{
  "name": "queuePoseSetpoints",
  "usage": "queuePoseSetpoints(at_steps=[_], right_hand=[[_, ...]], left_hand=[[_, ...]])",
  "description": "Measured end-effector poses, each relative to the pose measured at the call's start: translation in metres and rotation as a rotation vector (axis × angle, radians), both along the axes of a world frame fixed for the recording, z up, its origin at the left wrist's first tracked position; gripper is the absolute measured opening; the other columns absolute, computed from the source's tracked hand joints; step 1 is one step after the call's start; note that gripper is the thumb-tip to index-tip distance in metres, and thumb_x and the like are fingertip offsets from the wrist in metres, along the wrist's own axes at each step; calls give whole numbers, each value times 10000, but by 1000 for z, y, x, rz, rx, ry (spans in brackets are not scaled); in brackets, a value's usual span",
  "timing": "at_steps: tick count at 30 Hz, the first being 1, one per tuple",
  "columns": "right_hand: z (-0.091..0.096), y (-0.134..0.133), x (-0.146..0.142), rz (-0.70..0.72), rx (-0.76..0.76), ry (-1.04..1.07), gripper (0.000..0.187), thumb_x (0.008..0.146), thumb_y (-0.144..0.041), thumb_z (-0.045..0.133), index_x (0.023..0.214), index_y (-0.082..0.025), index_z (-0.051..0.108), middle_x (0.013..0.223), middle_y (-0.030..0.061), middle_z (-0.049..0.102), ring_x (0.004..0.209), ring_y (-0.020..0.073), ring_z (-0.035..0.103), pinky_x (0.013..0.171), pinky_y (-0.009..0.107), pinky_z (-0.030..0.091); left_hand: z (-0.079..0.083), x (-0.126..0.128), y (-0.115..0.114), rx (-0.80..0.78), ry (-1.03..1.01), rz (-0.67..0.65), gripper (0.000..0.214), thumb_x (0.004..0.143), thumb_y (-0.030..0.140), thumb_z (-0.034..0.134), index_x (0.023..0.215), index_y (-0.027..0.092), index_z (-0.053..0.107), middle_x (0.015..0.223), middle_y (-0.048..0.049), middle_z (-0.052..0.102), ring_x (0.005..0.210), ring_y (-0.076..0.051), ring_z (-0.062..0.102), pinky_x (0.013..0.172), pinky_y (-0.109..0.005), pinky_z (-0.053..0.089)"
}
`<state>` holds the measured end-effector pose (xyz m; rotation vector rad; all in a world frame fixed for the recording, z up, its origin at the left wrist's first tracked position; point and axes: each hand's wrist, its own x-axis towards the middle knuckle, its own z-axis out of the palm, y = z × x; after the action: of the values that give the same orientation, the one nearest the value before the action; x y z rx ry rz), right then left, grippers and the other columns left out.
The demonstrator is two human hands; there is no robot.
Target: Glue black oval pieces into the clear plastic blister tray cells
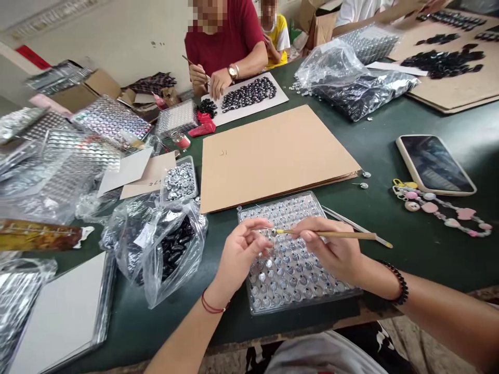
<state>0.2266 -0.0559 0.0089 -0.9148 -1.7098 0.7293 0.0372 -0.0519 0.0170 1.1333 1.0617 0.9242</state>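
Observation:
My right hand [333,249] grips a thin wooden stick [346,235], like a fine brush, pointing left with a yellow band near its tip. Facing it, my left hand [245,249] pinches a small metal piece [274,232] with a thin pin, and the stick's tip meets it or nearly so. Under both hands lies a clear plastic tray [307,306] filled with rows of small round silvery pieces, partly hidden by my fingers. A pale slim rod [351,222] rests at the tray's right, passing behind the wooden stick.
Brown cardboard [273,150] lies beyond the tray. Left of it stand a box of silvery pieces [180,179] and a bag of black pieces [175,249]. A phone [434,163] with a beaded strap lies right. Across the table, a person in red [245,31] works on black pieces.

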Motion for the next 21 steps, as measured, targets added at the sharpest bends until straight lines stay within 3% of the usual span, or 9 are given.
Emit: queuePoseSetpoints(at_steps=[3,11,16,19,21], right_hand=[[-1,-4,-3,24,-6,50,159,856,-197,436,828,-143,583,623,7,579,486,75,509,453,187,406],[-7,-9,-4,62,-24,76,168,860,-214,440,877,-153,595,641,18,601,507,96,532,486,219,433],[-10,-11,0,15,-33,154,155,863,-201,434,885,-172,585,708,32,615,483,95,524,516,249,467],[-12,-11,4,-25,-47,150,152,858,-194,440,892,-189,588,705,44,614,452,103,512,486,263,468],[-14,-10,7,-20,-34,133,158,852,-172,442,893,-207,590,703,50,610,455,117,518,471,274,465]], left_hand=[[-2,4,-4,-43,-17,-31,349,681,257,660,1011,181,575,996,-74,620,606,-97,572,557,-231,494],[-9,4,-7,-37,32,31,224,648,273,689,836,153,669,601,-18,616,502,-94,524,509,-223,469],[-7,2,-6,8,93,119,240,680,298,656,871,153,658,751,-39,651,517,-89,540,527,-230,480],[-4,-8,3,143,203,195,246,683,322,649,862,154,651,714,-33,641,557,-109,562,558,-240,487],[0,-25,17,304,316,323,252,701,328,632,884,155,639,694,-31,633,600,-126,580,600,-255,494]])
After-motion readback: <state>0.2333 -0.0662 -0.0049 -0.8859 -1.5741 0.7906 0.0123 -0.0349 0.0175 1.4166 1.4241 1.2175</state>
